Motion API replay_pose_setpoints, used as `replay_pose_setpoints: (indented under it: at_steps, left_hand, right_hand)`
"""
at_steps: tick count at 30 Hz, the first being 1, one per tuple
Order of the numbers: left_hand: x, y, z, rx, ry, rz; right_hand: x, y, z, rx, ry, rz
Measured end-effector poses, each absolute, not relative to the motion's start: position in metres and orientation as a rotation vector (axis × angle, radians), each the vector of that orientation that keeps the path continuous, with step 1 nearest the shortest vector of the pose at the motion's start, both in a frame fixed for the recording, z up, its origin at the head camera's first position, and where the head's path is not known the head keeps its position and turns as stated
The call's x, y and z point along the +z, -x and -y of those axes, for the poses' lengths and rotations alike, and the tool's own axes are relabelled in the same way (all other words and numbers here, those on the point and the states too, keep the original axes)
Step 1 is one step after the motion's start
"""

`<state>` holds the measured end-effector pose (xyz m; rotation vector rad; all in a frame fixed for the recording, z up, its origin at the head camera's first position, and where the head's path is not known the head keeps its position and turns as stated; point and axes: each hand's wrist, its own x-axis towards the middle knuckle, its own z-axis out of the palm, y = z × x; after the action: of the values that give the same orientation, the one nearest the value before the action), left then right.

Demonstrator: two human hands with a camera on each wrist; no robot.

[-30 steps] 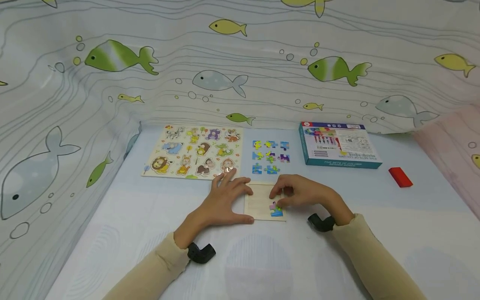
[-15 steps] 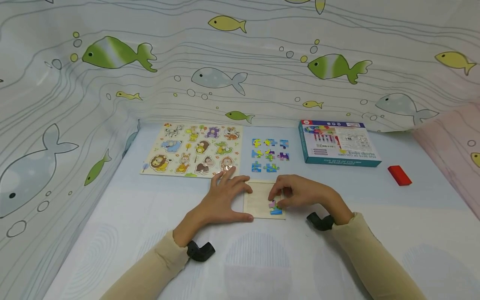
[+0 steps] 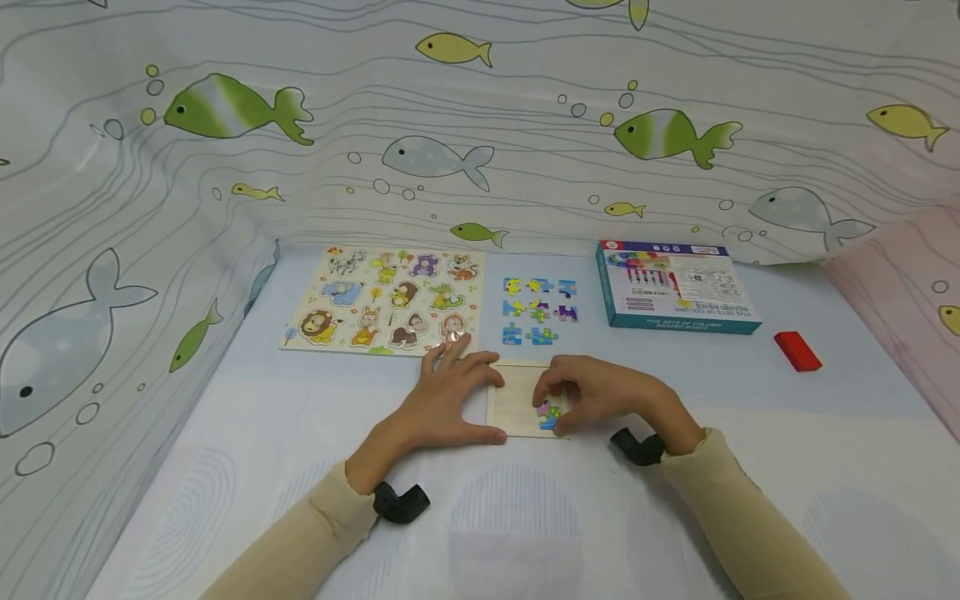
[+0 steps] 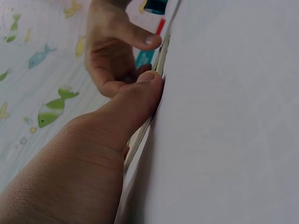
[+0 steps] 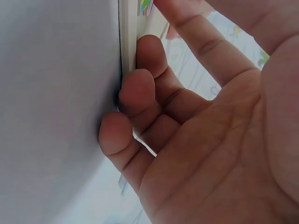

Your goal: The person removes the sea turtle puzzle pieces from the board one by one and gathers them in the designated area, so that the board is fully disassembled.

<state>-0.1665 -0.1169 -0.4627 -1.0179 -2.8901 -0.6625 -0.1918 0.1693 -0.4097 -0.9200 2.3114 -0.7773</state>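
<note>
On the table lies a small pale wooden puzzle board. My left hand spreads over its left side, the thumb along the near edge and the fingertips at the far left part. In the left wrist view the left thumb presses at the board's edge. My right hand curls over the board's right side, index finger and thumb around a pink, green and blue jigsaw piece at the near right corner. The right wrist view shows the other right fingers bent beside the board's edge, with a sliver of the jigsaw piece above.
Several loose jigsaw pieces lie in rows beyond the board. An animal peg puzzle is at the back left, near the left fingertips. A teal-edged box stands at the back right, with a red block beside it.
My right thumb has slid toward the board's near edge and the index finger slightly left, showing more of the jigsaw piece. My left hand holds its place.
</note>
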Motion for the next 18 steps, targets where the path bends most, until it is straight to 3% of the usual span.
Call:
replay_pose_setpoints:
  at_steps: [18]
  left_hand:
    - [-0.4625, 0.1665, 0.1169, -0.677, 1.013, 2.897]
  right_hand:
    - [-0.4113, 0.1877, -0.1644, -0.752, 0.956, -2.32]
